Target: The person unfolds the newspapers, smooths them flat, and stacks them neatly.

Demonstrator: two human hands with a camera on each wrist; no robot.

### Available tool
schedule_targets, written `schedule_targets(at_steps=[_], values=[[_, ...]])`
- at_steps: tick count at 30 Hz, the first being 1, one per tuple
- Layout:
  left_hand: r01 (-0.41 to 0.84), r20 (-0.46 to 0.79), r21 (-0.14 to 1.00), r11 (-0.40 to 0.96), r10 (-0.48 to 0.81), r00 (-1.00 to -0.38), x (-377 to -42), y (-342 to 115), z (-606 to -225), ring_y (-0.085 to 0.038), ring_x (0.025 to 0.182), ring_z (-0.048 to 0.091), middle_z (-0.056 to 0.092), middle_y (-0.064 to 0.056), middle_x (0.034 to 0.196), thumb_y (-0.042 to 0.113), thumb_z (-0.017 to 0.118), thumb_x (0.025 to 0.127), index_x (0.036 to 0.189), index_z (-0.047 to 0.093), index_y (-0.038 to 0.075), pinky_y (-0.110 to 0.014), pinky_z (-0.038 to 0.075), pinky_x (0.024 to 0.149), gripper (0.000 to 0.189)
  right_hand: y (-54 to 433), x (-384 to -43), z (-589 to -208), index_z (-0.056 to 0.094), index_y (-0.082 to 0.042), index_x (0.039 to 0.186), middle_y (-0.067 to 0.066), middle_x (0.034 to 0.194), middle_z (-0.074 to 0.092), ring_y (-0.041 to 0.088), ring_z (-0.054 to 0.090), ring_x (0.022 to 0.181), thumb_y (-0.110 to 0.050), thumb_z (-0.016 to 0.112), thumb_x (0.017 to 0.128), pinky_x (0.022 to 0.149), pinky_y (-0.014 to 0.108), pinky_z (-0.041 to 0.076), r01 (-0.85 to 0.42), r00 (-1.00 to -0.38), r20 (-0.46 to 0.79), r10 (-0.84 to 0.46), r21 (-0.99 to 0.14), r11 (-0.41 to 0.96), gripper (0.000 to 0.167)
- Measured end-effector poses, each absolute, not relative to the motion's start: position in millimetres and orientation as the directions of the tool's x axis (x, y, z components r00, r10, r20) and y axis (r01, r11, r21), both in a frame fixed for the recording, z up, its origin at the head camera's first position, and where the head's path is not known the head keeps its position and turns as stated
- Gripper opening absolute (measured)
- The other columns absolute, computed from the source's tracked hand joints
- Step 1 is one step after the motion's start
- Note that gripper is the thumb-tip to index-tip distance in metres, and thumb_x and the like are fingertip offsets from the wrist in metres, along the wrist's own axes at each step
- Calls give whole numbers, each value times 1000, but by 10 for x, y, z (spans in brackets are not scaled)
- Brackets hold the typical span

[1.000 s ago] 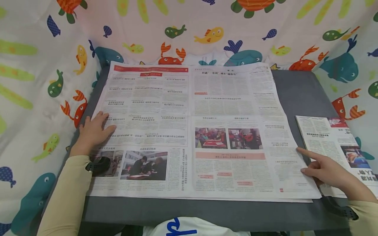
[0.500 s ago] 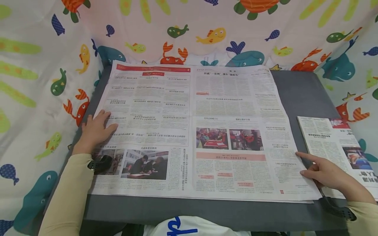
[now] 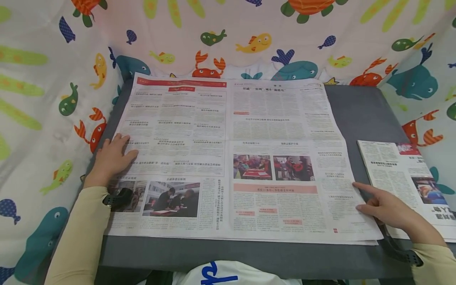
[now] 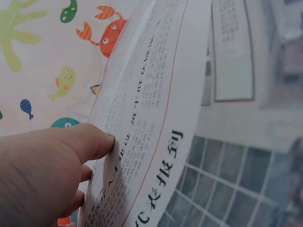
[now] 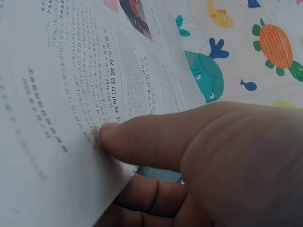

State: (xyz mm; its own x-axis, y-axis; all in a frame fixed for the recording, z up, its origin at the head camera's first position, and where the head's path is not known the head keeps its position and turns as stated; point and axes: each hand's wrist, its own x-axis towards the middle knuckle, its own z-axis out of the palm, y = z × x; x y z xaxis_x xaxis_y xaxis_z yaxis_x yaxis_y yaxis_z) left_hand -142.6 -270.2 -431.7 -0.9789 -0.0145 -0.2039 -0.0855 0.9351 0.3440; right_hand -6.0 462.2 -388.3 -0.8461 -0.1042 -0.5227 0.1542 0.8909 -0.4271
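Observation:
A newspaper [image 3: 270, 132] lies spread open across the grey table, its two pages carrying print and several photos. At its left edge rests my left hand [image 3: 111, 159], fingers spread; in the left wrist view the thumb [image 4: 97, 142] touches the printed side. My right hand [image 3: 390, 206] pinches the right edge of the paper. The right wrist view has the thumb [image 5: 142, 142] on top of the sheet [image 5: 52, 156] and curled fingers [image 5: 151, 196] below its edge. Part of the right fingers is hidden under the hand in the head view.
A folded stack of newspapers [image 3: 388, 170] lies at the table's right, partly behind my right hand. Grey table surface [image 3: 356, 107] shows at the back right and along the front. A cloth curtain [image 3: 228, 51] with sea animals encloses the back and sides.
My right hand and the newspaper's right edge have shifted slightly left in the last half second. My left hand stays at the left edge. The view itself moves a little.

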Motion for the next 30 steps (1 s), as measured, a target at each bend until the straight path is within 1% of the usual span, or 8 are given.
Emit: schedule_targets(at_steps=[4, 7, 10, 12, 15, 18, 24, 30], values=[[-91, -201, 359, 929, -18, -979, -1443, -2661, -4319, -66, 146, 12, 17, -36, 163, 37, 51, 100, 158, 28, -1, -84, 11, 110, 73, 4623, -94, -3778, 26, 11, 154, 8, 78, 65, 17, 56, 65, -26, 67, 98, 55, 31, 43, 162, -847, -530, -46, -339, 927, 78], [-83, -170, 370, 925, -20, -985, -1444, -2552, -4293, -66, 145, 12, 16, -38, 163, 34, 52, 100, 157, 32, 0, -84, 9, 110, 69, 4586, -197, -3617, 27, 13, 152, 24, 87, 68, 24, 61, 69, -31, 67, 97, 58, 38, 50, 150, -872, -489, 12, -245, 958, 81], [-40, -128, 370, 928, 8, -992, -1446, -2322, -4208, -67, 145, 11, 15, -39, 162, 32, 53, 99, 156, 36, 1, -83, 8, 111, 67, 4398, -374, -3447, 28, 10, 153, 38, 107, 64, 38, 66, 78, -31, 67, 97, 62, 49, 57, 101, -920, -393, 5, -224, 969, 80], [9, -118, 368, 930, 56, -991, -1453, -2107, -4146, -66, 147, 9, 14, -39, 163, 33, 54, 99, 156, 36, 2, -82, 8, 112, 67, 4179, -521, -3379, 29, 7, 155, 41, 125, 59, 49, 65, 97, -32, 66, 98, 75, 60, 57, 35, -945, -324, -50, -251, 967, 78], [109, -144, 372, 922, 174, -974, -1480, -1724, -4098, -64, 150, 5, 12, -36, 165, 37, 54, 101, 159, 33, 6, -81, 6, 114, 69, 3776, -743, -3387, 33, 4, 156, 39, 145, 47, 56, 50, 128, -32, 65, 99, 98, 70, 46, -79, -961, -230, -152, -297, 952, 75], [186, -174, 384, 904, 269, -947, -1512, -1374, -4109, -61, 153, 3, 10, -32, 168, 43, 55, 100, 161, 30, 12, -79, 5, 117, 73, 3337, -989, -3488, 33, 0, 158, 38, 157, 33, 58, 34, 142, -33, 63, 101, 111, 72, 33, -171, -948, -199, -248, -337, 926, 72], [217, -211, 350, 911, 302, -930, -1604, -990, -4284, -56, 155, -2, 4, -26, 171, 55, 52, 99, 164, 23, 17, -76, 4, 119, 81, 2681, -1369, -3908, 31, -5, 160, 37, 163, 20, 59, 21, 149, -40, 59, 102, 117, 73, 23, -278, -917, -196, -347, -307, 910, 73], [191, -244, 309, 932, 271, -931, -1666, -985, -4386, -52, 156, -6, -1, -21, 172, 60, 49, 99, 165, 17, 20, -74, 1, 121, 83, 2495, -1486, -4180, 27, -12, 162, 29, 167, 14, 56, 13, 152, -50, 55, 102, 113, 79, 18, -264, -916, -231, -327, -265, 927, 76]])
